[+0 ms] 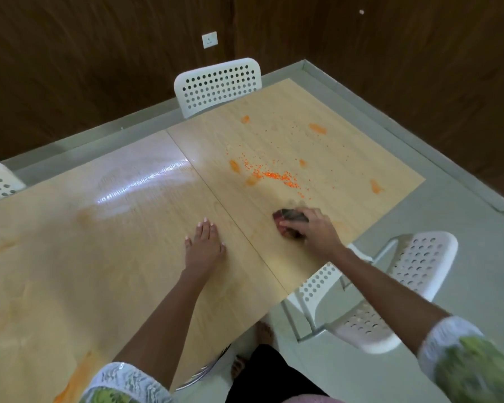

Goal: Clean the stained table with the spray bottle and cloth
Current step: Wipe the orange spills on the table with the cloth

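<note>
Orange stains (277, 174) lie beyond the cloth (292, 221), which the right hand (314, 231) grips bunched to scrub the surface (146, 228). Left of the cloth, the left hand (205, 245) rests open and flat, likely bracing.

- Left hand (205, 246): was bare, with no rings or wristwear; short, pale fingernails were visible.
- Right hand (314, 229): was bare, likewise unadorned.
- Forearms: were uncovered up to short sleeves.
- White lace-trimmed left sleeve cuff (122, 379): carried green-yellow patterned fabric behind the trim.
- White lace-trimmed right sleeve cuff (445, 341): matched, with green fabric blurred.
- Black lower garment (269, 373): covered the legs.
- Feet (264, 333): were bare.
</note>
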